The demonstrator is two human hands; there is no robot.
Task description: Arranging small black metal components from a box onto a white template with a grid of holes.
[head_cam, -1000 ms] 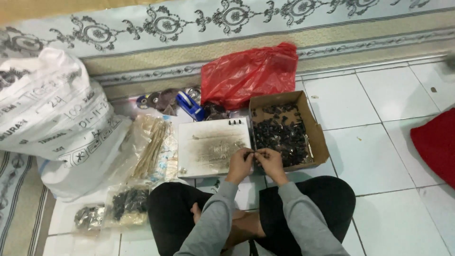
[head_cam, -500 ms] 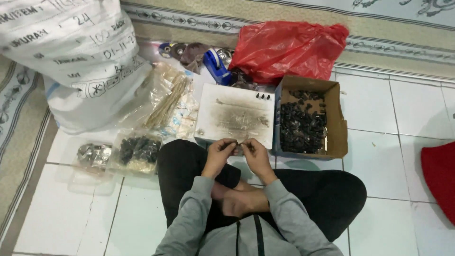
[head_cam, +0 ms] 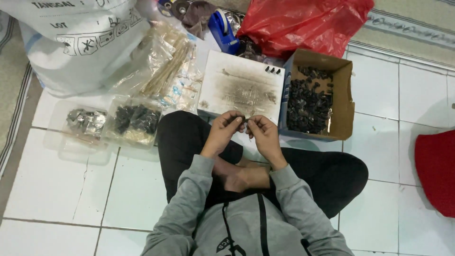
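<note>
View from the head camera, looking down on a person seated cross-legged on a white tiled floor [head_cam: 57, 199]. The left hand [head_cam: 222, 132] and the right hand [head_cam: 263, 135] meet in front of the knees, fingertips pinched together on a small dark part [head_cam: 243, 119] held between them; each grip is nearly closed, with the fingers curled inward, and the part is too small to make out in detail. It sits just above the near edge of a stained white board [head_cam: 239, 87], which lies flat on the floor directly ahead of the hands and carries three small dark pieces [head_cam: 272, 70] at its far right corner. Touching the board's right side is an open cardboard box [head_cam: 343, 102] filled with a heap of small black parts [head_cam: 308, 102]. Behind the box lies a red plastic bag [head_cam: 308, 21], and beside it a blue tape dispenser [head_cam: 222, 29]. Left of the board lie clear bags of pale sticks [head_cam: 166, 71]. Nearer the left knee stand two clear plastic trays, one with black pieces [head_cam: 135, 118], one with grey metal pieces [head_cam: 86, 121]. A large white sack [head_cam: 71, 42] fills the upper left. A red object [head_cam: 436, 170] lies at the right edge.
</note>
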